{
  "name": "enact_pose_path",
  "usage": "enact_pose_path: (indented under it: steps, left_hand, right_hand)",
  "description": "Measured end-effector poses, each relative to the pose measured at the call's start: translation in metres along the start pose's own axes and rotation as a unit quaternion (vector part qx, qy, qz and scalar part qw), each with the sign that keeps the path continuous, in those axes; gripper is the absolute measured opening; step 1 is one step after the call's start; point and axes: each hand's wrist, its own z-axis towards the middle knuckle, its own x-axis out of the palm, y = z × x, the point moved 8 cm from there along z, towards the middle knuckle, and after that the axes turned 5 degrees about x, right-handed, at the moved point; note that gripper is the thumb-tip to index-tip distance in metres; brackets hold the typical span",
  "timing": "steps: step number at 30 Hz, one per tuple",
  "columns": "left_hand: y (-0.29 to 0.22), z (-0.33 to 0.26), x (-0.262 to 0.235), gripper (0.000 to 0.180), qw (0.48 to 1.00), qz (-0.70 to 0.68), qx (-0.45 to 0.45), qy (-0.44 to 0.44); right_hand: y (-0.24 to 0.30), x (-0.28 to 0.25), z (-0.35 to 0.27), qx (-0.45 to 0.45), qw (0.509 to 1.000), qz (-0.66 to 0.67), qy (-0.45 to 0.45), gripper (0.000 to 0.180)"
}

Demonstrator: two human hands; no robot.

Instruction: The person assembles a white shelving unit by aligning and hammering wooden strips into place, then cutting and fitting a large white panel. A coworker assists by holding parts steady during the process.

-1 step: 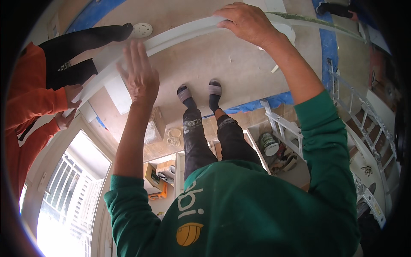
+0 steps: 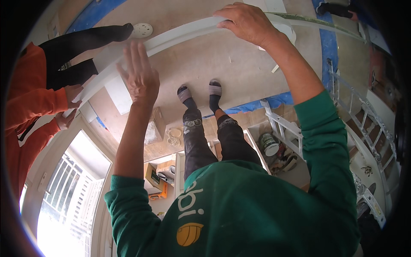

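A long white strip [image 2: 182, 35], like a board or trim piece, crosses the upper part of the view and bends with the lens. My right hand [image 2: 249, 25] grips it between thumb and fingers, right of the middle. Further left, my left hand [image 2: 143, 81] lies flat against the strip, its fingers stretched out and slightly blurred. Beyond my right hand, the strip runs on to the right with a greenish, rough-looking edge. At the left end, a co-worker's hands [image 2: 72, 95], in orange sleeves, hold it too.
Protective sheeting [image 2: 239, 64] edged with blue tape [image 2: 329, 43] covers the floor under my feet. Metal ladders [image 2: 364, 115] stand at right, beside a tub [image 2: 269, 143]. An open cardboard box [image 2: 156, 124] is below my left hand; a glazed door [image 2: 68, 188] is lower left.
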Motion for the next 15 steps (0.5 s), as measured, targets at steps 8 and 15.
enact_pose_path:
  steps: [8, 15]
  left_hand:
    - [0.001, -0.001, 0.002, 0.087, 1.000, -0.003, 0.007, 0.000]
    - [-0.001, 0.000, 0.001, 0.087, 1.000, -0.011, 0.004, 0.002]
  right_hand:
    - [-0.010, 0.013, 0.001, 0.071, 0.997, -0.021, 0.033, 0.027]
    - [-0.007, 0.012, -0.001, 0.060, 0.998, -0.029, 0.007, 0.023]
